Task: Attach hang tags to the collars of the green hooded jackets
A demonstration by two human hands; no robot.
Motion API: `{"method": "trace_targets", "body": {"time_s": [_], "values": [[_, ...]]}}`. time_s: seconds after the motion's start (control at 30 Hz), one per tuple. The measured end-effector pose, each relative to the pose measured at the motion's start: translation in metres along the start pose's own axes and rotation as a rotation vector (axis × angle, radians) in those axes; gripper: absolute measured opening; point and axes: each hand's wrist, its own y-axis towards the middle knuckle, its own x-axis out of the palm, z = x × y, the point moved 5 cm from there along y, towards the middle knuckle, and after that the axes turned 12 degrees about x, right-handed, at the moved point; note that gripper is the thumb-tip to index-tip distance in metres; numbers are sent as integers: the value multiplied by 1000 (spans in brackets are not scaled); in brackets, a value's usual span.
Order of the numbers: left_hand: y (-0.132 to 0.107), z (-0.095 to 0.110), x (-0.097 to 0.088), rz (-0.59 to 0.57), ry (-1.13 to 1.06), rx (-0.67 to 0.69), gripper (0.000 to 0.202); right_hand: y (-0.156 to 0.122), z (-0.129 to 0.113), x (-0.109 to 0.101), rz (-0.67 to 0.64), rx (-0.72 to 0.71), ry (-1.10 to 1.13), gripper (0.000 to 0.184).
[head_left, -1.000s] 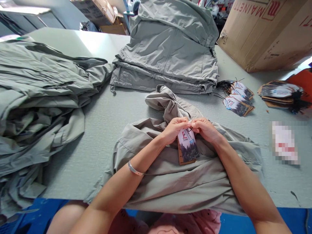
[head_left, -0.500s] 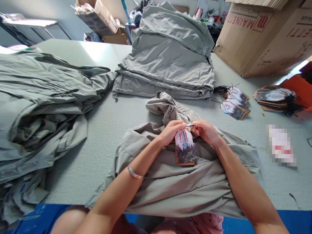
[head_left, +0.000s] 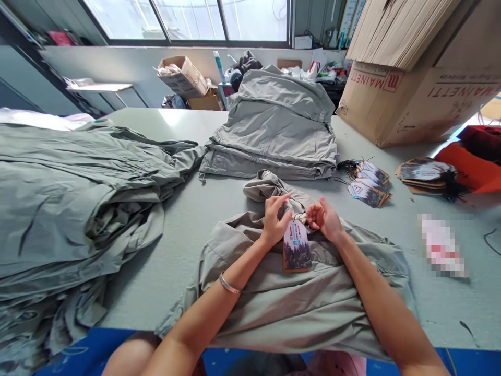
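A grey-green garment lies spread on the table in front of me, its bunched hood-like part pointing away. On it rests a hang tag with a forest print, a thin black string at its top end. My left hand is just left of the tag's top, thumb and fingers apart, with nothing seen in it. On the other side, my right hand hovers over the cloth, fingers loosely curled and apart from the string.
Folded grey garments are stacked at the back, and a heap of similar garments covers the left. To the right lie two bunches of hang tags, an orange item and a blurred-out packet. A large cardboard box stands behind.
Both hands have let go of the black string and moved apart. The tag stays on the garment. My view has tilted up, bringing the window into sight.
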Motion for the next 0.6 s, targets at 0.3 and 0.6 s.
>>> {"method": "trace_targets", "body": {"time_s": [0.3, 0.6], "values": [[16, 15, -21, 23, 342, 136, 26, 0, -9, -12, 103, -65, -12, 63], [38, -9, -64, -450, 520, 20, 24, -8, -21, -17, 196, 105, -106, 32]]}}
